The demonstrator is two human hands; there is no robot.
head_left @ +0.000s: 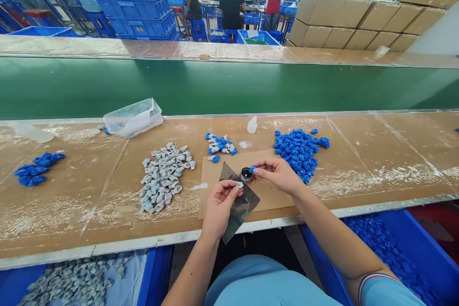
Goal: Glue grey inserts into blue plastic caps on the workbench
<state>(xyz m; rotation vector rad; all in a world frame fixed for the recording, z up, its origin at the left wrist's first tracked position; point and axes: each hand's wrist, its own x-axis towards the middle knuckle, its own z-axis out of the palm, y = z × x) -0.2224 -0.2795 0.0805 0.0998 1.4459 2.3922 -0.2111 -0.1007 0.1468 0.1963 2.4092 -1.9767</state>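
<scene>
My left hand (221, 205) pinches a small grey-white piece (239, 185) above a dark camouflage-patterned sheet (238, 210). Between the fingertips of my right hand (279, 174) is a small blue piece (252, 169), held at the rim of a small round pot (246, 174) with dark contents. Both hands are over a flat cardboard sheet (276, 201). Left of them lies a pile of grey pieces (165, 177); behind my right hand is a pile of blue pieces (297, 150). A smaller group of joined blue and white pieces (220, 145) sits behind the cardboard.
A clear plastic box (134, 118) and a small white bottle (252, 125) stand near the green belt (215, 86). More blue pieces (38, 169) lie far left. Bins of grey pieces (79, 279) and blue pieces (390, 253) are below the table edge. People work beyond.
</scene>
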